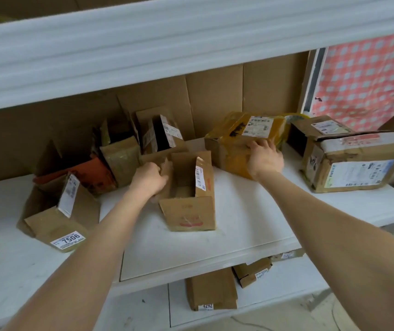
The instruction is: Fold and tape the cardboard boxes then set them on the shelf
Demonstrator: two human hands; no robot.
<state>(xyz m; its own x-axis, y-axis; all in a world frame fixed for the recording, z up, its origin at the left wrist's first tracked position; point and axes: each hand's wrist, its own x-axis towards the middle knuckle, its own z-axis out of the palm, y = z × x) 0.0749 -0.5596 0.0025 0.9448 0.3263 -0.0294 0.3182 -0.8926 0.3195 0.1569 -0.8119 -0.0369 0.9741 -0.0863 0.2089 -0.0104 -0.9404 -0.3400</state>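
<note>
On the lower shelf (286, 283), nearest: a 4292 box (211, 290) and a small box (252, 271) just right of it, both closed as far as can be told.

Up on the shelf (251, 225), near left: a 7506 box (55, 220), top flaps standing up, unsealed.

Mid-shelf: an open box (191, 197), flaps up, inside bare to view, no tape across its mouth. Left grip (150, 179) clenched round that box's left wall, fingers hooked over the edge.

Right of it and a little farther: a taped box (236, 144), wrapped in yellowish tape, closed, standing on the shelf. Right grip (264, 158) grasping its near top edge, fingers bent over it.

Far right: a big box (351, 163), closed, tape over the top seam, also shelved.

Far left, against the cardboard backing (215, 99): far boxes (119, 156), several, mouths gaping, flaps loose.

Judged from this: partly done. Two boxes sealed and set on the shelf, the taped box probably just being placed or nudged into line. Left to do: folding and taping the open box in hand, then the 7506 box and the far boxes. No tape roll in sight, so fetching one likely needed before sealing. More undone than done.
</note>
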